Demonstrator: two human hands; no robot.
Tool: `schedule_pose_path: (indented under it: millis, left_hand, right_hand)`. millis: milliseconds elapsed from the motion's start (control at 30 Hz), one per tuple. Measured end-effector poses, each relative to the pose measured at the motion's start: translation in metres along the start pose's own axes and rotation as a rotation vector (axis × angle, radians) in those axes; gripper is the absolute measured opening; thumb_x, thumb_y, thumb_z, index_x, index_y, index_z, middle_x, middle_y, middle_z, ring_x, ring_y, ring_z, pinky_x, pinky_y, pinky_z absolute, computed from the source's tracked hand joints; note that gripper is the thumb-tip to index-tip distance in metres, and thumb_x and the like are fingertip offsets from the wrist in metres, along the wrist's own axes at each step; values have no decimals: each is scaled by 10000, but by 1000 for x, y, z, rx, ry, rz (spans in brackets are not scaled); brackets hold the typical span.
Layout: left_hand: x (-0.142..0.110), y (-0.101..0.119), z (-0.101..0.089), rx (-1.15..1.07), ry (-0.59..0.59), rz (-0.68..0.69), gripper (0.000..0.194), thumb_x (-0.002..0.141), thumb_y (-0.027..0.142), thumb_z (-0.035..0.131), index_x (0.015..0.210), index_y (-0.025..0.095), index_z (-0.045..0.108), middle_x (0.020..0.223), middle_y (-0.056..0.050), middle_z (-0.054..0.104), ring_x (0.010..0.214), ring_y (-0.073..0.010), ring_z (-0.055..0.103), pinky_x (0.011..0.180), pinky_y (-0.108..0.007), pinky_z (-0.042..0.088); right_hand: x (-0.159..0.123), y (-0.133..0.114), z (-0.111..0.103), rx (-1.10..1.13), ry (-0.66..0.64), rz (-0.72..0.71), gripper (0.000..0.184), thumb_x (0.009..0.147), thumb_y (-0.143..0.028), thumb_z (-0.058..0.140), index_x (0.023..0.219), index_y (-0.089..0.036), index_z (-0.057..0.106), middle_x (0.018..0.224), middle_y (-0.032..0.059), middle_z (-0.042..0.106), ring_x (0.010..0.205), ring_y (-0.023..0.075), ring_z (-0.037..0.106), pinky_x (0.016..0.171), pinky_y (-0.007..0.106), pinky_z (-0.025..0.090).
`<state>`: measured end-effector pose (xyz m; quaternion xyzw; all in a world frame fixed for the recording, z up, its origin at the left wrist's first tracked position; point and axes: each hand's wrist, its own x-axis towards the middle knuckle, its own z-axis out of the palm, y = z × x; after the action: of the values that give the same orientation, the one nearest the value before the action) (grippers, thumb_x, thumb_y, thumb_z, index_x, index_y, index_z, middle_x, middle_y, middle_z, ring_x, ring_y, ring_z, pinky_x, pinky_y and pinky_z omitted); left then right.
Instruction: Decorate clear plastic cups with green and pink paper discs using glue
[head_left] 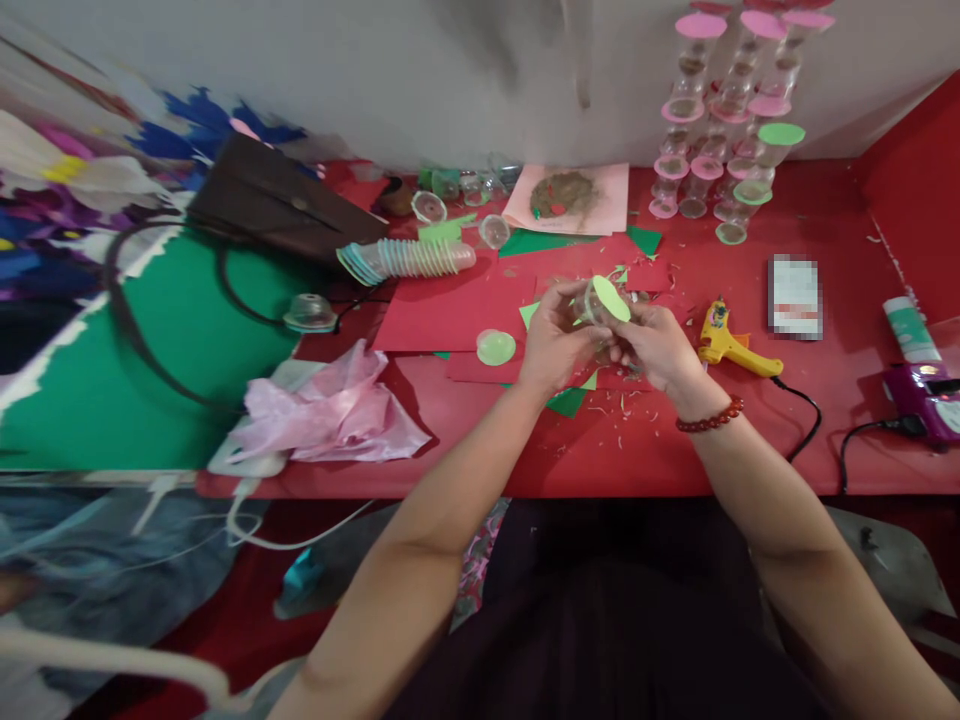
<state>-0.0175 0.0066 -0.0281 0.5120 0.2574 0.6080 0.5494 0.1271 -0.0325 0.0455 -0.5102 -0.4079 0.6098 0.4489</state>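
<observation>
Above the middle of the red table, a clear plastic cup (589, 303) is held tilted between my two hands. A light green paper disc (612, 298) covers its wide end. My left hand (551, 345) curls around the cup's left side, fingers closed on it. From the right, my right hand (661, 347) grips the same cup low down; its fingertips are partly hidden. A second green disc (496, 348) lies on the table left of my left hand. Green and red paper scraps lie beneath both hands.
A yellow glue gun (731, 345) with a black cord lies to the right. Joined cup towers (701, 110) stand at the back right. Nested cups (412, 258) lie back left, near a dark bag (277, 205). A pink plastic bag (337, 410) sits at the left front edge.
</observation>
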Motion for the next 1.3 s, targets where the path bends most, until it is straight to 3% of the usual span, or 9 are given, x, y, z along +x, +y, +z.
schedule_pose_path:
  millis: [233,400,500,667,767,900,1033,1167,1300]
  left_hand:
    - [5,-3,-12,211,-65,59,672,649,414,1022,1228,295,701,1194,-28,768,1067,-212,751,932,-361,606]
    - [6,-3,-17,314,-94,171,649,705,485,987,1265,312,709,1214,-30,747,1120,-214,744,969,-367,613]
    - [5,-2,-17,339,-87,204,618,706,492,983,1238,305,728,1264,-42,735,1185,-231,732,997,-382,617]
    - [6,2,-16,335,-53,115,641,653,399,1015,1219,292,735,1251,-38,751,1186,-241,738,1017,-398,619]
    - [8,4,-15,229,-2,49,629,646,357,1018,1201,299,727,1205,-19,770,1146,-222,748,995,-372,618]
    - [9,6,-15,2,68,-114,532,675,369,1013,1121,311,729,1121,7,780,1023,-182,762,910,-332,625]
    - [9,6,-16,-134,81,-248,435,691,366,1010,1018,290,735,1033,26,774,935,-146,746,870,-301,625]
    - [8,2,-17,-161,63,-301,334,792,371,953,1040,291,744,1019,21,777,949,-138,745,846,-278,614]
    - [7,0,-16,-157,28,-316,288,846,450,905,1042,290,767,1007,9,785,966,-147,752,819,-270,606]
  right_hand:
    - [1,-1,0,-62,23,15,429,986,56,527,633,-186,562,453,-73,535,358,30,472,377,142,328]
    - [3,2,-1,-80,-6,90,365,1005,-60,575,673,-208,554,463,-56,525,382,57,454,375,172,305]
    - [4,3,-3,-90,-19,72,325,936,-65,675,683,-216,540,488,-73,489,407,59,411,392,190,287]
    - [5,5,-1,-60,-18,55,351,950,-6,588,668,-203,523,525,-85,439,434,45,358,436,191,262]
    - [6,6,0,12,14,26,377,1001,-58,565,661,-208,507,530,-90,414,433,46,309,439,197,240]
    - [6,8,-4,50,46,-140,325,1018,-215,640,696,-210,594,602,-61,505,474,63,348,475,220,298]
    - [4,15,-7,-204,121,-439,46,882,-254,813,898,-244,772,886,-1,716,676,112,565,630,260,476]
    - [-2,24,-4,-407,253,-693,45,911,-232,776,895,-271,792,971,34,794,863,190,698,821,347,586]
    - [-6,30,1,-507,177,-813,134,960,-214,726,883,-285,809,987,45,825,951,224,750,941,400,604]
